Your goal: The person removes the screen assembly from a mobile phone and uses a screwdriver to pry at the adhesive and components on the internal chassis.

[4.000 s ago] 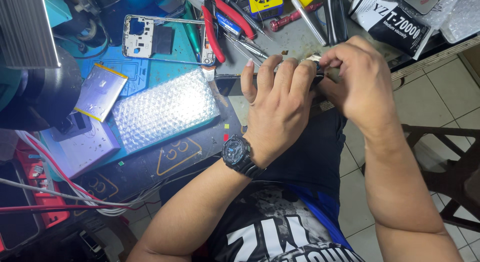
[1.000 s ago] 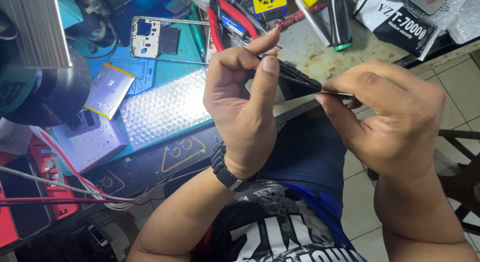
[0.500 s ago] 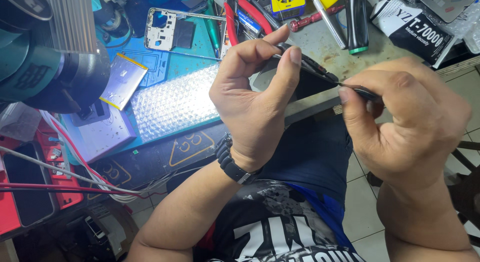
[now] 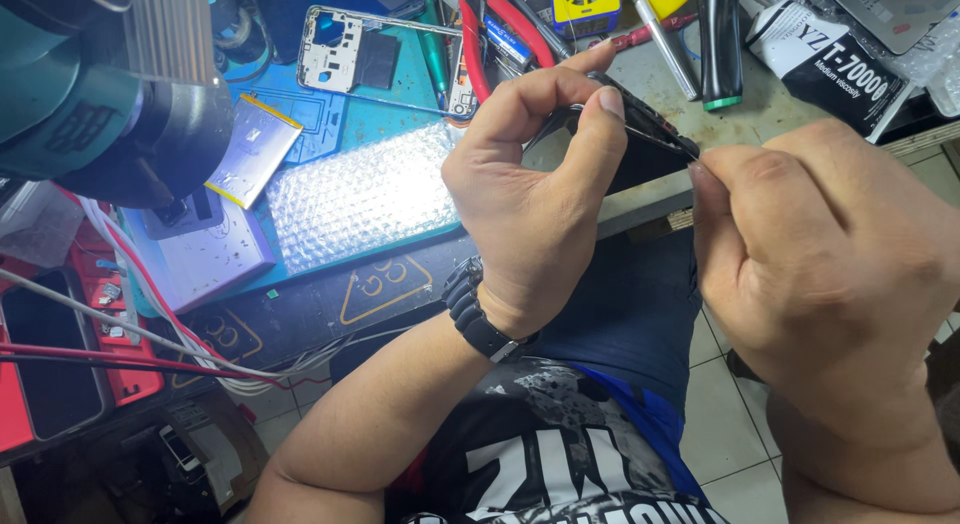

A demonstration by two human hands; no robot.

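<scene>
Between both hands (image 4: 690, 204), a thin dark phone part (image 4: 640, 119) tilts edge-on.

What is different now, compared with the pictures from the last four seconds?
The hands first worked tight together, then drew apart. The left hand has kept its grip on the thin black flat phone panel; the right hand, further off half a second ago, has closed in and pinches the panel's end. The shiny bubble-wrap sheet and the bare phone frame on the bench lie as before.
</scene>
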